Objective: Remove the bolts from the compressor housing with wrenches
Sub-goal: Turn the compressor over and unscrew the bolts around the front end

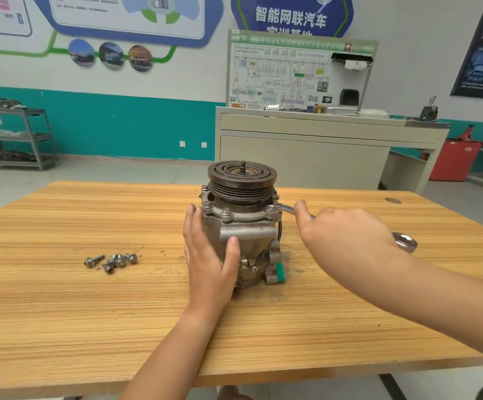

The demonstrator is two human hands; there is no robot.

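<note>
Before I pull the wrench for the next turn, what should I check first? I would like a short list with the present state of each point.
1. Ring of the wrench sits over the bolt on the right of the flange: ok.
2. Right hand grips the wrench: ok.
3. Left hand presses against the compressor to steady it: ok.
4. Compressor stands upright on the table: ok.
5. Loose bolts lie on the table, apart from the compressor: ok.
6. Whether this bolt is loosened: cannot tell.
</note>
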